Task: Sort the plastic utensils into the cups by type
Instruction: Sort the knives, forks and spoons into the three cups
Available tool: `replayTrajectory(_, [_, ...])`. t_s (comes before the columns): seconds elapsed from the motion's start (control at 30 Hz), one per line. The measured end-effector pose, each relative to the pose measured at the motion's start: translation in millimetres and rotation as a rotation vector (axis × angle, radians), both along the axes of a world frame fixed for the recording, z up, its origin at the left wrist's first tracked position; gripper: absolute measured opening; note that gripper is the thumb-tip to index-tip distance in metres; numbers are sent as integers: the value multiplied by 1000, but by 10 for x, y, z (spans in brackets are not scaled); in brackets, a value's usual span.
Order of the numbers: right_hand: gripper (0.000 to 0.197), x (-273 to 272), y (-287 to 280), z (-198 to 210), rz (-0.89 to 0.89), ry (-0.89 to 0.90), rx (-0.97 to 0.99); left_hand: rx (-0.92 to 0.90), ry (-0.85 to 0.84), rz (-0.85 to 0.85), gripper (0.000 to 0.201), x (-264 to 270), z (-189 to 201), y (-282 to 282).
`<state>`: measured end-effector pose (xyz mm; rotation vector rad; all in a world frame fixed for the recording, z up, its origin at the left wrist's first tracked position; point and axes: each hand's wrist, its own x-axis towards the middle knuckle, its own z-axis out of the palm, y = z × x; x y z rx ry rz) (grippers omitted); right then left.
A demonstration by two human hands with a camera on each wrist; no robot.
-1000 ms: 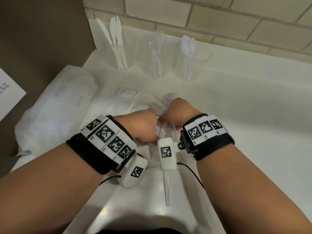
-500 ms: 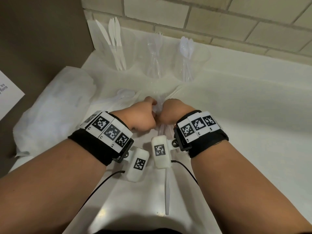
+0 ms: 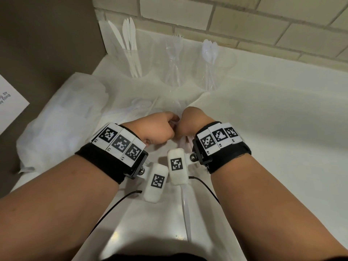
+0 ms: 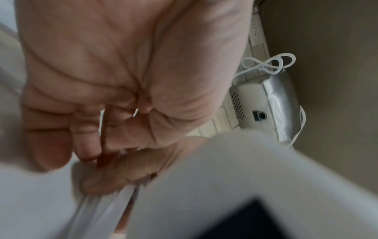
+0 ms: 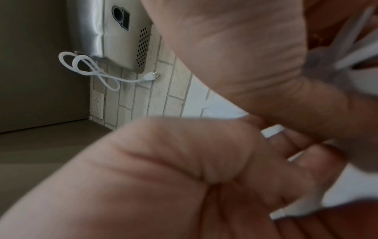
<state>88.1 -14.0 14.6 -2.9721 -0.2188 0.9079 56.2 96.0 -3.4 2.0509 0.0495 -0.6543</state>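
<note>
Fingers [image 4: 88, 137] of left hand [image 3: 158, 129] and right hand [image 3: 194, 121] curled, knuckle to knuckle, clutching white utensils [image 5: 274, 129]; one long utensil [image 3: 186, 213] trailing below; cups [image 3: 175, 59] beyond.

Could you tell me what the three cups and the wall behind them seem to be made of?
The cups look like thin clear plastic, since the utensils inside show through. The wall looks like matte cream brick or tile, with grout lines between blocks.
</note>
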Motion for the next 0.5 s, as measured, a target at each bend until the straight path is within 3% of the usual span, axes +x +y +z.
replayTrajectory(0.27, [21, 30, 62, -131, -29, -70, 63, -105, 48, 33, 61, 7, -15, 50])
replayTrajectory(0.37, [23, 29, 47, -176, -212, -118, 227, -181, 49, 25, 60, -33, 7, 75])
replayTrajectory(0.43, [35, 27, 32, -178, -297, -131, 344, -224, 28, 33, 58, -53, 41, 104])
replayTrajectory(0.5, [33, 27, 14, -181, -351, -130, 503, -222, -27, 55, 50, -78, 110, 160])
